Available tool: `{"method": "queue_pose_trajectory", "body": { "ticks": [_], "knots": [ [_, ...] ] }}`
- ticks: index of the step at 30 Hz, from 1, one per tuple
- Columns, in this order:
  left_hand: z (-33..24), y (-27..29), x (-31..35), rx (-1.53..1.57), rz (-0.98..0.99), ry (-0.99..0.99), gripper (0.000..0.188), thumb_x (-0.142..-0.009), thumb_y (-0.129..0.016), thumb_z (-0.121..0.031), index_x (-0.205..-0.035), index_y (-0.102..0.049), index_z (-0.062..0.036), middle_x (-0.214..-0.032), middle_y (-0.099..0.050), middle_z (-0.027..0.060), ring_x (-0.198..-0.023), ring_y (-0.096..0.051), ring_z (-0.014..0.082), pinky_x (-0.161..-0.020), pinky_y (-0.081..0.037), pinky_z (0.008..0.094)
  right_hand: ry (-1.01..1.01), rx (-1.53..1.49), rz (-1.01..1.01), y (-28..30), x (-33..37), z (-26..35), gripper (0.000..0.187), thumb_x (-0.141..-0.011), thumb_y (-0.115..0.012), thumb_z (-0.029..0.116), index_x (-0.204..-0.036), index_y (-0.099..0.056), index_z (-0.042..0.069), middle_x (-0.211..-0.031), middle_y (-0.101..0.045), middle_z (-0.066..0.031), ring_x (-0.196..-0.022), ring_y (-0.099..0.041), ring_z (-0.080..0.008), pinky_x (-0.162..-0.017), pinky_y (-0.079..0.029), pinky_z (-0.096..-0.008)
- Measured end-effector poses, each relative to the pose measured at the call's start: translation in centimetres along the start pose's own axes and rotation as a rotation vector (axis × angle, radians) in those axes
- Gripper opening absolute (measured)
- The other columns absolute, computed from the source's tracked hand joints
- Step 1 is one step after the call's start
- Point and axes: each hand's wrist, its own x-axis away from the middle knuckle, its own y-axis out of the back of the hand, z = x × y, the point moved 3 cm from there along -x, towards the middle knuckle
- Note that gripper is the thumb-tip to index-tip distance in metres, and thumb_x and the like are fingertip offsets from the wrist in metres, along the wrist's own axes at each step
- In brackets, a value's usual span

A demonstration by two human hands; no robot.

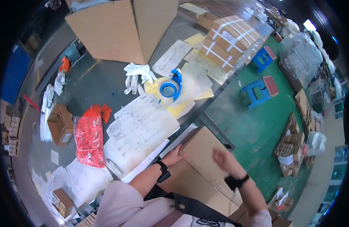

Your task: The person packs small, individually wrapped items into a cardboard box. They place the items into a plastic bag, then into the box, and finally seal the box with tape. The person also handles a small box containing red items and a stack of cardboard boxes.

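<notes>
A closed brown cardboard box (203, 147) stands in front of me, beside the table's right edge, with a seam running along its top. My left hand (174, 156) rests against the box's left edge, its thumb apart from the stretched fingers. Over the right part of the box is my right hand (225, 162), smeared by motion. Its fingers look curled, but whether anything is in them does not show. A blue tape dispenser (177, 81) with a roll of tape lies on yellowish paper farther up the table.
White gloves (138, 73) lie near a large cardboard box (106, 32). A red plastic-wrapped bundle (90, 138) and a small open box (61, 124) sit at left. Strapped cartons (229, 39) stand at the far right corner. Blue stools (259, 92) occupy the green floor.
</notes>
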Motion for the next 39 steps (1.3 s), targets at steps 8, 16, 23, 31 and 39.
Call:
{"method": "queue_pose_trajectory", "body": {
  "ticks": [8,16,23,31,39],
  "knots": [
    [2.6,-0.4,-1.1,0.132,0.070,0.047,0.112,-0.073,-0.061,-0.071,-0.146,-0.017,0.0032,-0.150,-0.021,0.0232,-0.142,-0.014,0.0338,-0.115,-0.015,0.0395,-0.169,0.127,-0.265,-1.6,-31.0,10.9,0.068,-0.067,-0.074,0.043,-0.103,-0.054,-0.011,-0.098,-0.063,-0.0293,-0.095,-0.062,-0.0408,-0.081,-0.051,-0.0427],
    [0.7,1.3,0.7,0.082,0.058,0.091,0.097,-0.082,-0.067,-0.050,-0.145,-0.016,0.0047,-0.148,-0.027,0.0231,-0.139,-0.025,0.0299,-0.112,-0.023,0.0361,0.005,-0.598,-0.333,5.3,-8.4,5.0,0.070,-0.068,-0.075,0.018,-0.125,-0.041,-0.005,-0.123,-0.053,-0.0150,-0.115,-0.052,-0.0237,-0.094,-0.044,-0.0335],
    [-1.7,0.3,1.4,0.060,0.021,0.030,0.079,-0.087,-0.061,-0.046,-0.139,-0.032,0.0064,-0.136,-0.046,0.0225,-0.127,-0.045,0.0291,-0.105,-0.034,0.0336,-0.500,-0.492,0.054,3.4,21.9,-3.7,0.061,-0.059,-0.070,-0.004,-0.116,-0.051,-0.001,-0.101,-0.061,-0.0080,-0.096,-0.058,-0.0159,-0.087,-0.046,-0.0287],
    [-0.2,-0.7,5.0,-0.115,-0.125,0.096,0.077,-0.087,-0.061,-0.048,-0.139,-0.034,0.0026,-0.131,-0.050,0.0236,-0.123,-0.048,0.0325,-0.101,-0.037,0.0368,-0.079,0.115,-0.189,-8.2,22.4,-9.7,0.056,-0.058,-0.068,-0.002,-0.112,-0.050,0.003,-0.092,-0.055,-0.0166,-0.088,-0.054,-0.0373,-0.079,-0.045,-0.0431],
    [-5.6,-16.4,9.6,0.240,0.367,0.329,0.035,-0.096,-0.051,-0.030,-0.120,-0.053,-0.0052,-0.117,-0.058,0.0138,-0.107,-0.055,0.0275,-0.089,-0.045,0.0387,-0.012,0.092,-0.341,-11.0,25.2,-14.0,0.066,-0.054,-0.069,-0.008,-0.115,-0.046,0.005,-0.092,-0.051,-0.0177,-0.085,-0.052,-0.0376,-0.075,-0.044,-0.0431]
  ]
}}
